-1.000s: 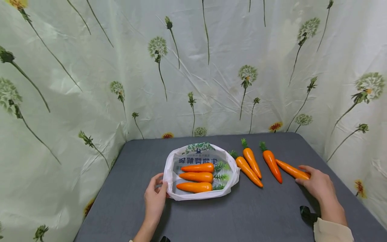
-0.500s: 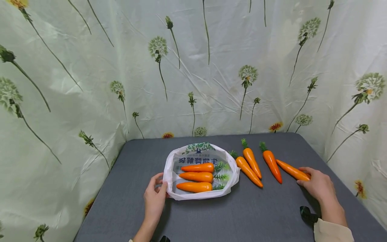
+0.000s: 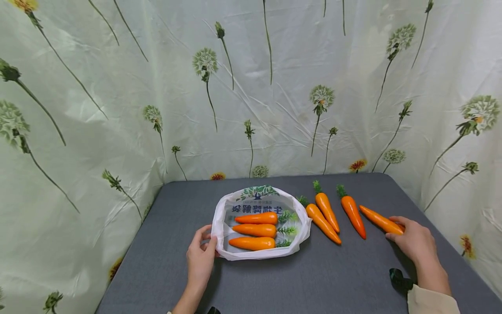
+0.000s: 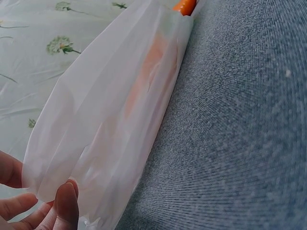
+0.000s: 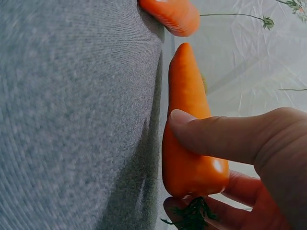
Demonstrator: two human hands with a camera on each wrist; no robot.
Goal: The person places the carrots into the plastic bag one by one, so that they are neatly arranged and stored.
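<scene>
A white plastic bag with printed lettering lies on the table, its mouth spread wide. Three orange carrots with green tops rest inside it, including a front carrot. My left hand pinches the bag's left edge between thumb and fingers; the left wrist view shows the thumb against the plastic. On the right, my right hand grips a carrot near its leafy end. In the right wrist view the thumb crosses this carrot, and its tip points away from the hand.
Between the bag and my right hand lie three more carrots: a left one, a middle one and a right one. A grey cloth-covered table carries everything. Behind it hangs a curtain printed with dandelions.
The carrot in my right hand has shifted very slightly to the right along with the hand. My left hand, the bag and the other carrots stay where they were.
</scene>
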